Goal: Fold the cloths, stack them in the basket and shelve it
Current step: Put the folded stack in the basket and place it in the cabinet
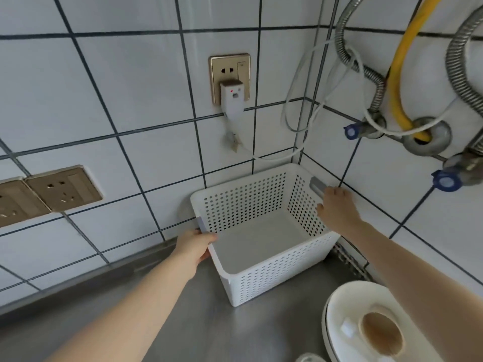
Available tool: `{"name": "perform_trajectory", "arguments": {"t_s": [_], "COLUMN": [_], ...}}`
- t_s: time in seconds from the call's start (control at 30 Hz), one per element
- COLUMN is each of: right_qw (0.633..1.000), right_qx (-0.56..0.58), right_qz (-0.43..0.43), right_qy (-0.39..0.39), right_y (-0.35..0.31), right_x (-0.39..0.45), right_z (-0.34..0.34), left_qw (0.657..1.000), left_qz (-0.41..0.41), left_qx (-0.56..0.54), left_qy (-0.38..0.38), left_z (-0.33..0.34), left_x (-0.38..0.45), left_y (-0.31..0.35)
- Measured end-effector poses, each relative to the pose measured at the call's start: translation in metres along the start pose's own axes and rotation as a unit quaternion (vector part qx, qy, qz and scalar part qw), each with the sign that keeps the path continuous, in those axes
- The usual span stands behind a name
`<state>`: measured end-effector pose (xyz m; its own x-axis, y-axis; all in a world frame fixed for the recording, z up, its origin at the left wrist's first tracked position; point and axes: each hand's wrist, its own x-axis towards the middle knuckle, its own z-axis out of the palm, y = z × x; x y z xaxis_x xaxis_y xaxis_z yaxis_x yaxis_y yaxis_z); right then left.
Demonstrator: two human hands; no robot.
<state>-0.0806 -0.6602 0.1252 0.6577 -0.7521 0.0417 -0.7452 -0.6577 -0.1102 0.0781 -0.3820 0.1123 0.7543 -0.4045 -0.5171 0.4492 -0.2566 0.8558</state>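
Note:
A white perforated plastic basket [271, 278] stands on the steel counter in the tiled corner, with nothing inside it. My left hand [194, 248] grips its left rim at the grey handle, thumb over the edge. On the opposite side my right hand [337, 209] holds the right rim by the other grey handle [316, 186]. No cloths are in view.
The grey steel counter [198, 317] runs along the tiled wall. A white appliance lid [366, 325] sits at the front right. Metal hoses, a yellow hose [397, 82] and blue-capped valves [351, 131] hang on the right wall. Wall sockets [230, 79] and a plugged adapter are behind.

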Motion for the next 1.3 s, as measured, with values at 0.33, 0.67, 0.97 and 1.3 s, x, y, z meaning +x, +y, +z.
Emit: {"name": "perform_trajectory", "arguments": {"t_s": [0.33,0.67,0.97,1.3], "right_qw": [0.991,0.992,0.978,0.980], "right_qx": [0.033,0.104,0.203,0.193], "right_qz": [0.115,0.069,0.023,0.028], "right_qy": [-0.061,-0.033,-0.049,-0.051], "right_y": [-0.031,-0.077,-0.172,-0.259], "right_x": [0.014,-0.051,-0.171,-0.269], "right_z": [0.018,0.012,-0.006,0.012], "left_qw": [1.000,0.984,0.961,0.968], "left_qz": [-0.020,0.077,0.130,0.112], "left_qx": [-0.006,0.075,0.038,0.043], "left_qy": [-0.020,0.139,0.239,0.220], "left_z": [-0.037,-0.111,-0.225,-0.336], "left_x": [-0.022,-0.076,-0.171,-0.232], "left_y": [-0.004,-0.034,-0.061,-0.114]}}
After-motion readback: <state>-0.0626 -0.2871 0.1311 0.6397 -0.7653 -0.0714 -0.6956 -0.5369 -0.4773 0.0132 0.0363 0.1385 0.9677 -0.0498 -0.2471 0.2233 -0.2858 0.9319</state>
